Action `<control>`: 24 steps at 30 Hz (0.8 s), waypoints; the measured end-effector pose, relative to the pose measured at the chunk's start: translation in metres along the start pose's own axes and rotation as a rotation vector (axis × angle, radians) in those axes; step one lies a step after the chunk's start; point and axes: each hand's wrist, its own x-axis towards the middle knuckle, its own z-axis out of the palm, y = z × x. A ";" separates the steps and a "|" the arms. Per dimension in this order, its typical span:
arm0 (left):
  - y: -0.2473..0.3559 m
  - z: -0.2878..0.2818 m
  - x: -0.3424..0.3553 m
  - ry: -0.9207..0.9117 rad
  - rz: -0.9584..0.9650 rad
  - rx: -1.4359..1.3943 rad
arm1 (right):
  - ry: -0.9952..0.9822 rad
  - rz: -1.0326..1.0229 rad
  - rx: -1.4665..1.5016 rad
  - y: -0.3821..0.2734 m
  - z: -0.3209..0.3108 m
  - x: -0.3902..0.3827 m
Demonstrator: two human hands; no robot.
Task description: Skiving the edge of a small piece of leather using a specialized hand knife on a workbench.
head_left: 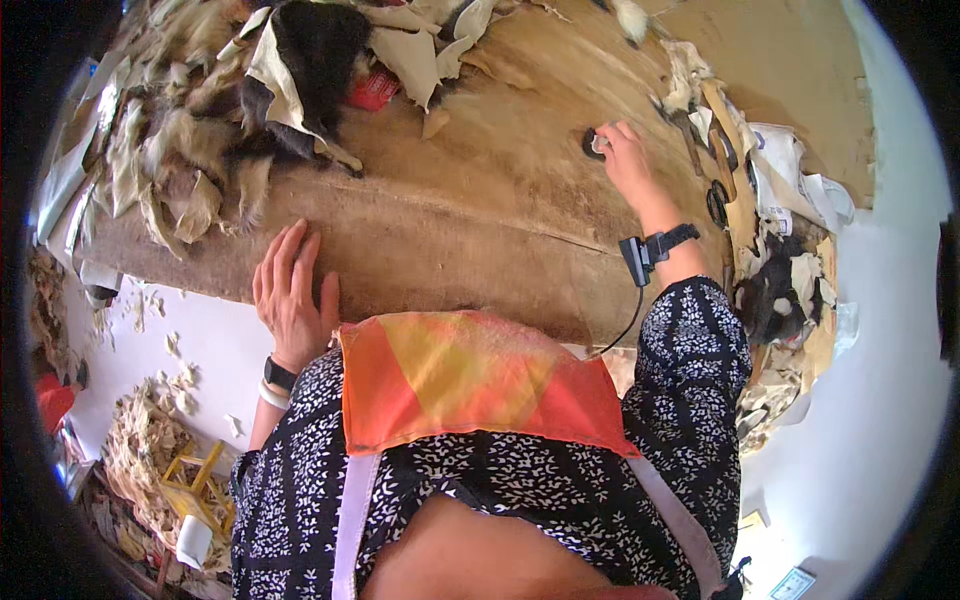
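My left hand (293,285) lies flat on the near edge of a brown wooden work board (440,240), fingers stretched out and holding nothing. Farther off and to the right, my right hand (625,165) has its fingertips closed on a small dark, roundish piece (589,143) with a whitish patch. It rests on or just over the board; whether it is a fur scrap I cannot tell. Black and white fur pelts (310,70) are piled at the far left of the board. A red tag-like piece (374,88) sticks out beside them.
Along the board's right edge lie black-handled scissors (717,203), hide strips and a white printed bag (778,160). More black and white fur (775,295) sits below them. On the lower left, a yellow stool-like frame (195,480) stands among heaped scraps (145,440) on the white floor.
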 end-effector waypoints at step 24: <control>-0.087 -0.008 -0.019 0.050 -0.136 -0.225 | 0.056 -0.299 0.738 -0.250 -0.053 -0.004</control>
